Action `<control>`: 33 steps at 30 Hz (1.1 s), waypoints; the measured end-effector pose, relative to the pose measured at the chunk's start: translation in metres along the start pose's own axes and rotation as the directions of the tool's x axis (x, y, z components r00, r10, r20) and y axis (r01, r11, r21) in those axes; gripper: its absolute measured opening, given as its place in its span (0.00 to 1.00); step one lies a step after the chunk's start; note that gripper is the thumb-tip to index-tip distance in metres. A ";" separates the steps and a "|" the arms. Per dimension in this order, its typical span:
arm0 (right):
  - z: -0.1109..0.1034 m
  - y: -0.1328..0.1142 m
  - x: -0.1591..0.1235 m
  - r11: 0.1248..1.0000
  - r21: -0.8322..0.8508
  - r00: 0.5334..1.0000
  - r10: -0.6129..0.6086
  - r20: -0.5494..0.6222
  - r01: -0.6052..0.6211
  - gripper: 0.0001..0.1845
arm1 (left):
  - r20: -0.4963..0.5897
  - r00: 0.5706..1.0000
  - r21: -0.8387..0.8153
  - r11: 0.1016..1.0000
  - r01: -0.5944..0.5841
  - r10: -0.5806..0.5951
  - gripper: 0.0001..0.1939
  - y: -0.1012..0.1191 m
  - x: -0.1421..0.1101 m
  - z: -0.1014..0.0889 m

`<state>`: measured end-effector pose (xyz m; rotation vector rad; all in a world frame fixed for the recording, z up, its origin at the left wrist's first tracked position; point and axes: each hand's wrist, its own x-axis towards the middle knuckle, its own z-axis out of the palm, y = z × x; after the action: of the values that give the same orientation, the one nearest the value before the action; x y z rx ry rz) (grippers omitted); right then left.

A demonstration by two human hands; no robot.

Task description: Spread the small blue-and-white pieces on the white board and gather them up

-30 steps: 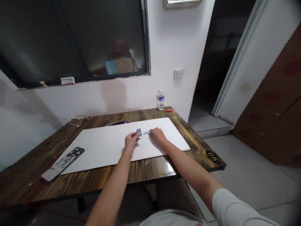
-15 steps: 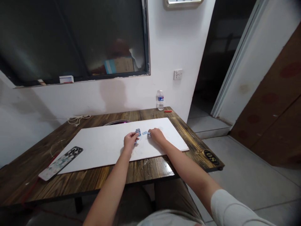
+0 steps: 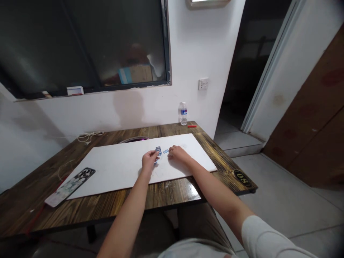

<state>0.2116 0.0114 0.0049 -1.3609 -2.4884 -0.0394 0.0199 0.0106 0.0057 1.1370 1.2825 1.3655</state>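
Over the white board [image 3: 115,168], the left hand [image 3: 148,160] has its fingers pinched on the blue-patterned strip [image 3: 158,148], probably light and best held by its edges; the right hand's [image 3: 180,154] grip I can't tell.

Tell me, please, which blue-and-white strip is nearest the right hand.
The short strip on the white board, just left of the right hand; the longer strip is at the left hand.

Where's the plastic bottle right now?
In the head view, the plastic bottle stands upright right of centre, near the table's far right corner, beyond the white board and just left of the small red object.
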 end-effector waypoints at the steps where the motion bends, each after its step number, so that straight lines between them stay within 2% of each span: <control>1: 0.000 -0.002 0.000 1.000 -0.018 1.000 -0.001 -0.001 0.001 0.10 | 0.002 1.000 0.001 1.000 -0.001 0.001 0.19 0.000 0.000 0.000; 6: 0.001 -0.010 0.000 0.996 -0.088 1.000 -0.006 -0.003 0.005 0.14 | 0.003 1.000 0.001 1.000 -0.001 0.001 0.19 -0.002 0.000 0.001; 9: 0.005 -0.010 0.001 0.998 -0.058 0.999 0.002 -0.045 -0.005 0.13 | 0.005 1.000 0.010 1.000 0.003 -0.004 0.20 -0.003 0.001 0.000; 11: 0.008 -0.009 0.003 0.999 0.028 0.995 0.027 -0.092 -0.025 0.12 | 0.015 1.000 0.021 1.000 0.008 -0.008 0.21 -0.003 0.002 0.000; 14: 0.014 -0.010 0.008 0.957 0.279 0.978 0.127 -0.163 -0.078 0.12 | 0.035 0.999 0.027 0.999 0.019 -0.020 0.22 -0.003 0.002 -0.001; 17: 0.019 -0.013 0.012 0.821 0.566 0.946 0.236 -0.222 -0.072 0.12 | 0.054 0.998 0.026 0.999 0.026 -0.027 0.24 -0.004 0.002 -0.001; 19: 0.022 -0.016 0.013 0.716 0.697 0.929 0.285 -0.236 -0.042 0.13 | 0.064 0.998 0.030 0.999 0.018 -0.020 0.24 -0.005 0.002 -0.002; 22: 0.026 -0.018 0.016 0.562 0.827 0.914 0.346 -0.214 -0.018 0.16 | 0.050 0.999 0.036 0.999 0.014 -0.016 0.24 -0.006 0.003 -0.002; 24: 0.027 -0.017 0.018 0.429 0.903 0.907 0.379 -0.183 0.003 0.18 | 0.034 0.999 0.037 0.999 0.024 -0.025 0.24 -0.005 0.003 -0.001; 27: 0.027 -0.016 0.019 0.257 0.966 0.904 0.403 -0.146 0.042 0.20 | 0.051 0.998 0.033 0.999 0.032 -0.034 0.22 -0.003 0.000 0.000; 29: 0.026 -0.017 0.018 0.222 0.973 0.893 0.424 -0.148 0.056 0.20 | 0.090 0.996 0.037 0.999 0.022 -0.025 0.21 -0.001 -0.003 0.000; 33: 0.022 -0.018 0.015 0.213 0.976 0.866 0.480 -0.139 0.039 0.18 | 0.155 0.988 0.077 0.997 -0.018 0.005 0.20 0.000 -0.005 0.001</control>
<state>0.1837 0.0174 -0.0099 -0.9013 -1.2943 1.0246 0.0216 0.0053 0.0059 1.2803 1.2280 1.2189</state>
